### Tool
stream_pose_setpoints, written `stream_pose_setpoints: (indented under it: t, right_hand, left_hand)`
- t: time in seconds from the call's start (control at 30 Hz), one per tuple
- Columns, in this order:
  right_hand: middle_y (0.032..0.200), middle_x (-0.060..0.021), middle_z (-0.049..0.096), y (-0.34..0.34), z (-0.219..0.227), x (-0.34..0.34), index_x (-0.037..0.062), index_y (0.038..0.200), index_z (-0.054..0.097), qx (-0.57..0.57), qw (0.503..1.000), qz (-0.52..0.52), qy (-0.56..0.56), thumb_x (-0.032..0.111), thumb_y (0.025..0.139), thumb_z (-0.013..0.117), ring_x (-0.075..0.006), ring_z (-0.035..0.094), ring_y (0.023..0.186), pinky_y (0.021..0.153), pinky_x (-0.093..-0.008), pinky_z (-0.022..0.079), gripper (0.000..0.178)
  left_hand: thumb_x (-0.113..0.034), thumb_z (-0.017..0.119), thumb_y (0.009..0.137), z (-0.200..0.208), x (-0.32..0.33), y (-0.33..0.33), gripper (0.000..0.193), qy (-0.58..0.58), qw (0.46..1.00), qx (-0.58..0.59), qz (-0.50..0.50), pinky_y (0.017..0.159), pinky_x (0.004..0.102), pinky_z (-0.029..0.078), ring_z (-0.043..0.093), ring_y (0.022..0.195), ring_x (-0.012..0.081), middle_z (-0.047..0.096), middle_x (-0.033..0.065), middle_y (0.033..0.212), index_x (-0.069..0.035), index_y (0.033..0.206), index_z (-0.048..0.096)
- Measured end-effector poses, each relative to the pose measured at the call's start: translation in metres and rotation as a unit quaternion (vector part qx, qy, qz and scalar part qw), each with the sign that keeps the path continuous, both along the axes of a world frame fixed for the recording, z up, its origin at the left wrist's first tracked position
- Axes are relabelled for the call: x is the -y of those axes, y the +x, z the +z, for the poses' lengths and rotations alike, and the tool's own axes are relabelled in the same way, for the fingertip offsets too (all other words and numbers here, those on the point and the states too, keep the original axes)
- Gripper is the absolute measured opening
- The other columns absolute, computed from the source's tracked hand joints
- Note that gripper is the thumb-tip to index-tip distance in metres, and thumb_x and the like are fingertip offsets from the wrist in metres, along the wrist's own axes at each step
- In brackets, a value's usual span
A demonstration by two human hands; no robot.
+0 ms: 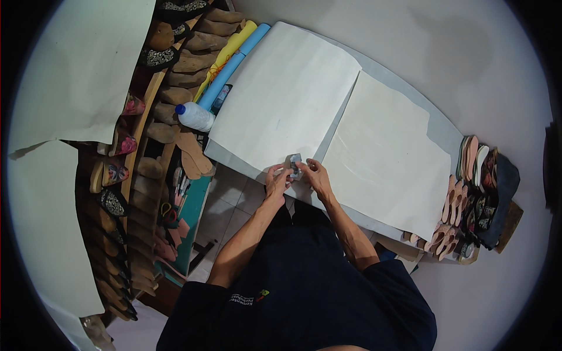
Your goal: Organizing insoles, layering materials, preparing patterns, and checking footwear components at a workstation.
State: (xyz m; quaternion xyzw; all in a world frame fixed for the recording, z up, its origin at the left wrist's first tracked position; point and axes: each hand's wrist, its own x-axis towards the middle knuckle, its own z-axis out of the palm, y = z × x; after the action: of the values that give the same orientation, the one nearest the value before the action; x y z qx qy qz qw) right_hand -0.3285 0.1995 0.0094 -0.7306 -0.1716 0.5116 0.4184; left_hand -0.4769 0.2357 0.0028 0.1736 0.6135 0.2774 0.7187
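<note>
A small grey and silver, boxy thing (pixel 295 162) is held up between my hands, over the near edge of the table. It is too small to tell its kind. My left hand (pixel 277 182) is closed, its fingertips on the left and lower side of the thing. My right hand (pixel 317 177) pinches its right side between thumb and fingers. Beneath and beyond them lies a large white sheet (pixel 287 88), partly beside a second cream sheet (pixel 386 152) on the same grey table (pixel 451 137).
Wooden shoe lasts (pixel 190 61) and finished shoes fill racks on the left. A white bottle with a blue cap (pixel 196 117) and blue roll (pixel 234 67) stand by the table's left edge. Insoles (pixel 453 202) and a dark cloth (pixel 502 193) crowd its right end.
</note>
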Motion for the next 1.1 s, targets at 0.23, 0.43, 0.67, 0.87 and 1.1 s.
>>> stream_pose_setpoints:
  t: [0.23, 0.43, 0.67, 0.87, 1.1]
  right_hand:
    - [0.081, -0.0068, 0.070, -0.004, -0.007, -0.015, -0.0077, 0.107, 0.072, -0.011, 0.994, 0.055, 0.089, 0.037, 0.088, 0.076, -0.0120, 0.061, 0.072, 0.065, -0.0271, 0.049, 0.049]
    - [0.088, -0.0196, 0.074, -0.068, -0.025, -0.060, -0.0032, 0.107, 0.073, 0.241, 0.956, 0.077, 0.149, 0.034, 0.087, 0.075, -0.0238, 0.072, 0.079, 0.073, -0.0346, 0.055, 0.042]
    - [0.079, -0.0152, 0.070, -0.089, -0.039, -0.077, 0.0044, 0.088, 0.073, 0.412, 0.879, 0.141, 0.193, 0.026, 0.085, 0.073, -0.0356, 0.064, 0.080, 0.075, -0.0473, 0.050, 0.022]
    - [0.083, -0.0109, 0.069, 0.011, -0.016, -0.037, 0.0087, 0.094, 0.074, 0.513, 0.844, 0.108, 0.107, 0.018, 0.080, 0.072, -0.0326, 0.063, 0.081, 0.073, -0.0447, 0.049, 0.016]
    - [0.086, -0.0094, 0.066, -0.092, -0.030, 0.005, 0.0075, 0.092, 0.070, 0.492, 0.805, 0.226, 0.240, 0.012, 0.081, 0.069, -0.0295, 0.063, 0.084, 0.075, -0.0420, 0.050, 0.013]
  left_hand:
    - [-0.022, 0.082, 0.082, 0.013, -0.012, -0.010, 0.044, 0.096, 0.991, -0.027, -0.091, 0.073, 0.0308, 0.046, 0.060, 0.081, 0.0106, 0.066, 0.0015, 0.093, -0.013, 0.119, 0.060]
    - [-0.006, 0.070, 0.082, -0.008, -0.054, -0.085, 0.023, 0.518, 0.723, -0.406, -0.210, 0.093, 0.0415, 0.045, 0.060, 0.105, 0.0315, 0.066, 0.0102, 0.111, -0.006, 0.104, 0.067]
    - [-0.015, 0.072, 0.083, -0.006, -0.091, -0.120, 0.020, 0.536, 0.614, -0.459, -0.353, 0.104, 0.0556, 0.031, 0.049, 0.123, 0.0303, 0.062, 0.0042, 0.120, -0.009, 0.102, 0.068]
    - [-0.020, 0.076, 0.080, -0.010, -0.104, -0.120, 0.021, 0.568, 0.597, -0.448, -0.346, 0.106, 0.0537, 0.030, 0.050, 0.124, 0.0287, 0.061, 0.0049, 0.109, -0.009, 0.097, 0.068]
    - [-0.023, 0.077, 0.081, -0.005, -0.108, -0.125, 0.023, 0.558, 0.592, -0.437, -0.383, 0.104, 0.0483, 0.031, 0.051, 0.122, 0.0262, 0.062, 0.0046, 0.113, -0.011, 0.098, 0.067]
